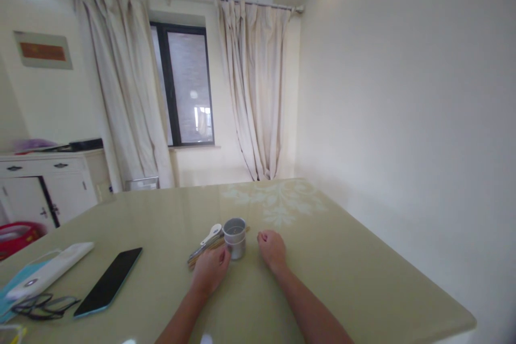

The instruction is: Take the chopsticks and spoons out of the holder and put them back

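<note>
A grey metal cup (pixel 235 238) stands upright on the table between my hands. My left hand (pixel 212 267) is curled into a loose fist just left of the cup's base, close to it or touching it. It partly covers several wooden chopsticks (pixel 193 263) lying at a slant behind it. With them lie a white spoon (pixel 212 233) and thin metal utensils (pixel 197 252), whose kind is hard to make out. To the right of the cup, apart from it, my right hand (pixel 272 250) rests as a closed fist. Neither fist shows anything held.
On the table (pixel 363 279) at left lie a dark phone (pixel 109 281), a white elongated device (pixel 52 269), eyeglasses (pixel 42 305) and a blue face mask (pixel 20 282). A wall (pixel 403 91) runs along the right. A white cabinet (pixel 24 193) and red basin (pixel 18 239) stand beyond.
</note>
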`<state>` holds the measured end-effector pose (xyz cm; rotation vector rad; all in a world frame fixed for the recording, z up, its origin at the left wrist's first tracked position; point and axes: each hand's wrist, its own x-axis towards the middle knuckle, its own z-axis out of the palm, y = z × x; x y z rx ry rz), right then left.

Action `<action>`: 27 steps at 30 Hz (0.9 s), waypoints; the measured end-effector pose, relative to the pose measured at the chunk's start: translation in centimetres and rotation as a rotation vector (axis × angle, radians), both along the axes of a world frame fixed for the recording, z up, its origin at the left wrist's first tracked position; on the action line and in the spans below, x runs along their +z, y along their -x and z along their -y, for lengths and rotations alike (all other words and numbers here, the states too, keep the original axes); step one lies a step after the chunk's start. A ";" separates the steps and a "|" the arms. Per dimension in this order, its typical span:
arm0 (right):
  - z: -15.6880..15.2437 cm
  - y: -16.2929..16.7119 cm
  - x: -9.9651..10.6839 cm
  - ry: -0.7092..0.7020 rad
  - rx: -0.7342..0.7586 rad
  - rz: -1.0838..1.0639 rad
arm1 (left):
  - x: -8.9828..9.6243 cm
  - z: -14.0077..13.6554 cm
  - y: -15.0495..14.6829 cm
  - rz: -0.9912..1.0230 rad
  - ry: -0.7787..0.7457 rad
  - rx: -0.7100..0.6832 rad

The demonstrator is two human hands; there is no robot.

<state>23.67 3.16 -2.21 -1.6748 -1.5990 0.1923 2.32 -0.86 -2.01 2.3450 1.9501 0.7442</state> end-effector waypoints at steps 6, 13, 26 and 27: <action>0.0 -0.1 0.0 -0.011 0.002 0.001 | -0.1 0.0 -0.1 0.032 -0.014 -0.041; -0.1 -0.2 0.1 -0.010 0.009 0.002 | -0.2 -0.1 -0.1 0.108 -0.050 -0.086; -0.2 -0.6 -0.2 -0.032 0.046 -0.096 | -0.1 0.0 0.3 0.282 -0.166 -0.041; -0.3 -0.8 -0.3 -0.039 0.050 -0.113 | -0.2 0.0 0.5 0.300 -0.179 -0.022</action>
